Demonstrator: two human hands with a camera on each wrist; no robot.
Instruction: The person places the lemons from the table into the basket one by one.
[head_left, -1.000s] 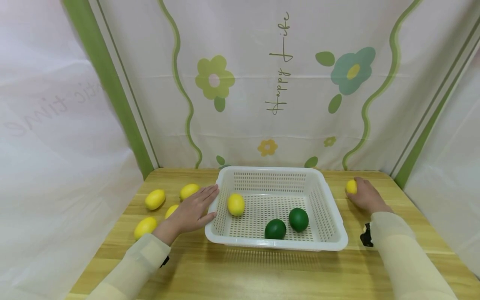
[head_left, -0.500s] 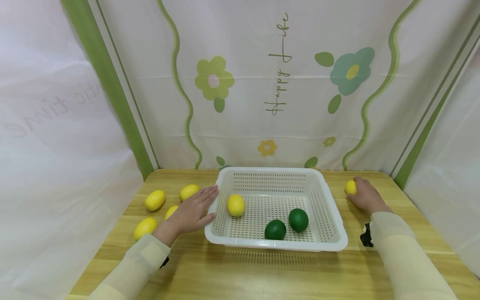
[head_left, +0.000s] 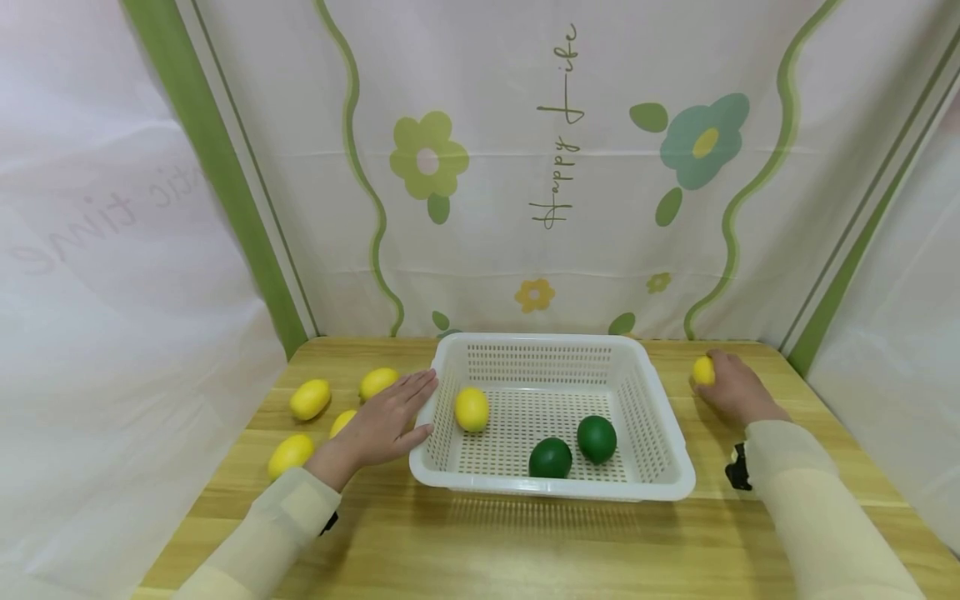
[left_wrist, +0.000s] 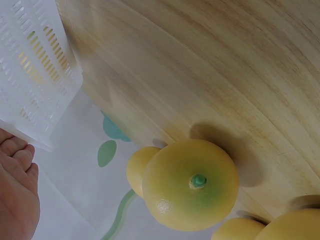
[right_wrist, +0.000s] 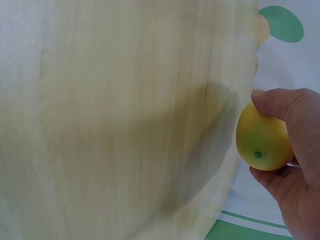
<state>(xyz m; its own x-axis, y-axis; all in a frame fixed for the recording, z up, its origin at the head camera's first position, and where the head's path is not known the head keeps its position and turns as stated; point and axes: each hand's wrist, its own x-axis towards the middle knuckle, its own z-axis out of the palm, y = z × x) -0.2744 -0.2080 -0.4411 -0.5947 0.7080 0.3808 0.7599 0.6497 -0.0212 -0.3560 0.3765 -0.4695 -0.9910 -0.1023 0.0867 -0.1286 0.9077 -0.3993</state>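
Observation:
My left hand [head_left: 381, 423] lies with straight fingers against the left rim of a white perforated plastic basket [head_left: 555, 487]. In the left wrist view, curved fingertips [left_wrist: 20, 155] show just at the rim of the basket [left_wrist: 35, 85]. On the far right of the table, my right hand [head_left: 737, 390] grips a yellow lemon [head_left: 703, 371]. Seen from the right wrist, thumb and fingers pinch this lemon [right_wrist: 262, 142], its green stem end facing the camera and a shadow on the wood beside it. Inside the basket are one lemon [head_left: 472, 409] and two dark green fruits [head_left: 551, 458].
Several lemons lie on the wooden table [head_left: 480, 550] left of the basket, one [head_left: 310, 399] near the left edge and another [head_left: 378, 383] behind my left hand. One lemon [left_wrist: 190, 185] looms large beneath the left wrist. A printed curtain [head_left: 480, 250] hangs behind the table.
My right hand has shifted slightly up and to the right with the lemon in the last half second. The left hand and the basket hold still.

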